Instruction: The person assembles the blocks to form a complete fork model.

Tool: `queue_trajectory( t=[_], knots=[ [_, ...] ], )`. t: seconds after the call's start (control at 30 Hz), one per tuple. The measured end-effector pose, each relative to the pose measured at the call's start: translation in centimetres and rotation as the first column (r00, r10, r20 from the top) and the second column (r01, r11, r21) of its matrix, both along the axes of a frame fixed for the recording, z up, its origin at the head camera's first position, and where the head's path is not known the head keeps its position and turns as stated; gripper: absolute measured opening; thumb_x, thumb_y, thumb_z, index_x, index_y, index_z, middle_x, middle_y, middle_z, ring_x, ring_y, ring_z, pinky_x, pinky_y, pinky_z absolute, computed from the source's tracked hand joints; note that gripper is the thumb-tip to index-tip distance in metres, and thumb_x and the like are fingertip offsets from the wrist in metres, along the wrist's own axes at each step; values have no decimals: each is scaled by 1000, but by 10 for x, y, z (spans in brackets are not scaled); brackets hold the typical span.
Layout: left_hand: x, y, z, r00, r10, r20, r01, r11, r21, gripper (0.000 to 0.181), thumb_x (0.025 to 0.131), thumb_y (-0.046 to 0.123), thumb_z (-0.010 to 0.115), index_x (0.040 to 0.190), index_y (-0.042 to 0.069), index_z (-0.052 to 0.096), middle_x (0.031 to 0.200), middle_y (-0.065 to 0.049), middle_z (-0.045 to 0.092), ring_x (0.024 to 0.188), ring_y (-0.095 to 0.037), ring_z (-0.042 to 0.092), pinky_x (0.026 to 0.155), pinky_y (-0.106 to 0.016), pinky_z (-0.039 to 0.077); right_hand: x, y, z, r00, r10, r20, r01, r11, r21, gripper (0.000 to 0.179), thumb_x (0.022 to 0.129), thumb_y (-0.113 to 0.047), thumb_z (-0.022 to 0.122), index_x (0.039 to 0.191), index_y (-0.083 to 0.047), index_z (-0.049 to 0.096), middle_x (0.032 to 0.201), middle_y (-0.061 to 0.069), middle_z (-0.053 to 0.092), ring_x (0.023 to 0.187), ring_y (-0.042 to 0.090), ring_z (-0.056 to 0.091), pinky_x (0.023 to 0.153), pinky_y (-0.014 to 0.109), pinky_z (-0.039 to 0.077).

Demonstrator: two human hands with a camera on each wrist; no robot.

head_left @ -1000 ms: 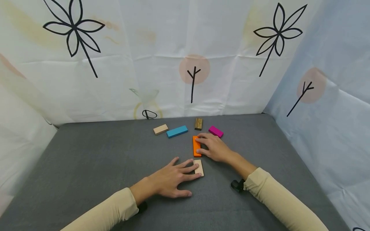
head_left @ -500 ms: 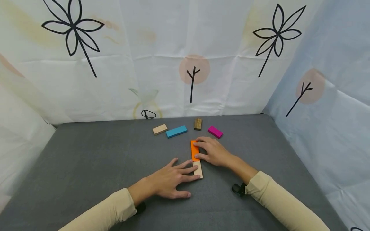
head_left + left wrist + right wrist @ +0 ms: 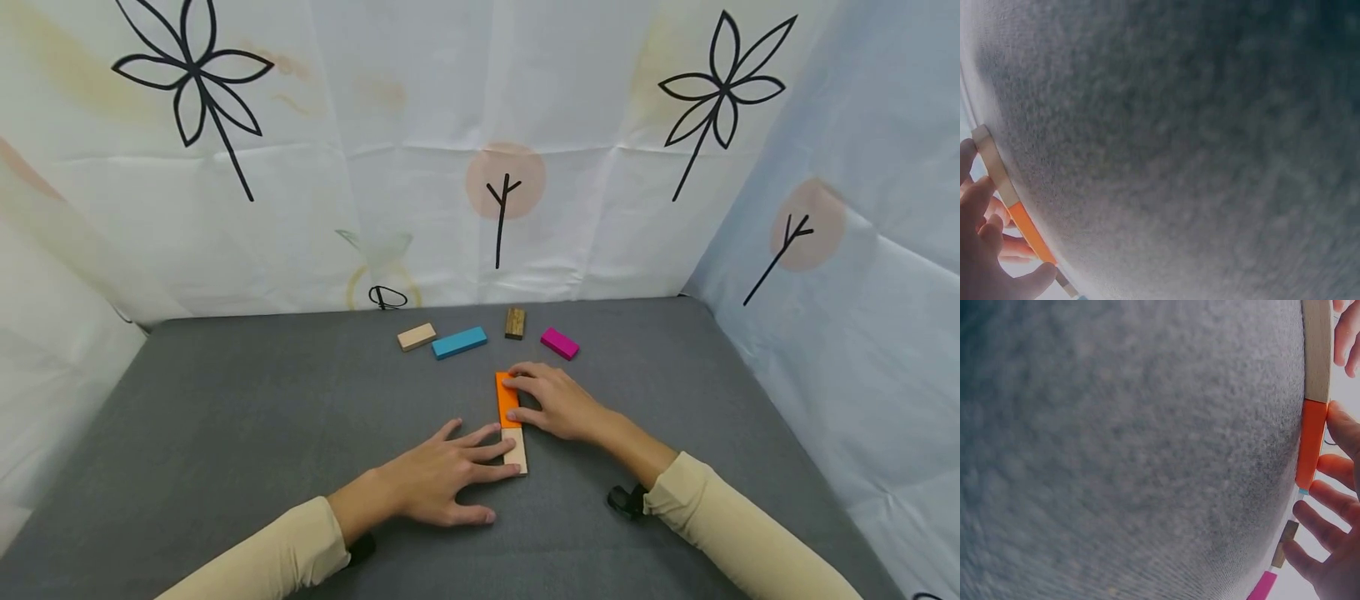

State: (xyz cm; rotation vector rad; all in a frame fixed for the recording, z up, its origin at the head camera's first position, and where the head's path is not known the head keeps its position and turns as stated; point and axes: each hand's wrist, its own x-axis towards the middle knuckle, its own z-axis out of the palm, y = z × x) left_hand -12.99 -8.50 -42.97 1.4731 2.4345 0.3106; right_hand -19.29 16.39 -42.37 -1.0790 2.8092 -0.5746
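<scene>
My left hand [image 3: 438, 479] spreads its fingers, with fingertips resting on a pale wooden block [image 3: 514, 457]. Lying flat on the grey cloth, this block meets an orange block [image 3: 507, 408] end to end, in line away from me. On the orange block's top face lie the thumb and fingertips of my right hand [image 3: 558, 404], which reaches in from the right. In the right wrist view, the thumb touches the orange block [image 3: 1312, 444] close to the joint with the pale block [image 3: 1317, 350]. The left wrist view shows both blocks edge-on beside my left hand [image 3: 985, 244].
Farther back on the grey table [image 3: 262, 417] lie a second pale wooden block [image 3: 417, 337], a blue block [image 3: 459, 342], a dark brown wood-grained block [image 3: 515, 323] and a magenta block [image 3: 559, 342]. A white printed curtain [image 3: 420, 192] stands along the back and sides.
The right hand has slid the orange block toward me, closing the gap to the pale block. Both blocks have then shifted slightly nearer, and the left hand with them.
</scene>
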Motion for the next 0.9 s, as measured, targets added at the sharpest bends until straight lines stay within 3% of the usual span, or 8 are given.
queue_trajectory(
  t=[0.63, 0.9],
  knots=[
    [8, -1, -1, 999, -14, -32, 14, 1000, -3, 64, 100, 61, 43, 157, 34, 30, 164, 5, 23, 152, -23, 15, 108, -70, 24, 5, 0, -1, 1000, 15, -3, -15, 1000, 14, 50, 96, -32, 68, 137, -4, 60, 140, 14, 54, 128, 32, 50, 105, 56, 39],
    [10, -1, -2, 999, -18, -46, 18, 1000, -3, 65, 100, 59, 44, 158, 35, 27, 164, 6, 21, 152, -24, 15, 107, -70, 25, 9, 6, -1, 998, 61, -23, -60, 998, 37, 54, 97, -35, 66, 140, -5, 58, 146, 15, 51, 133, 35, 46, 106, 59, 36]
  ],
)
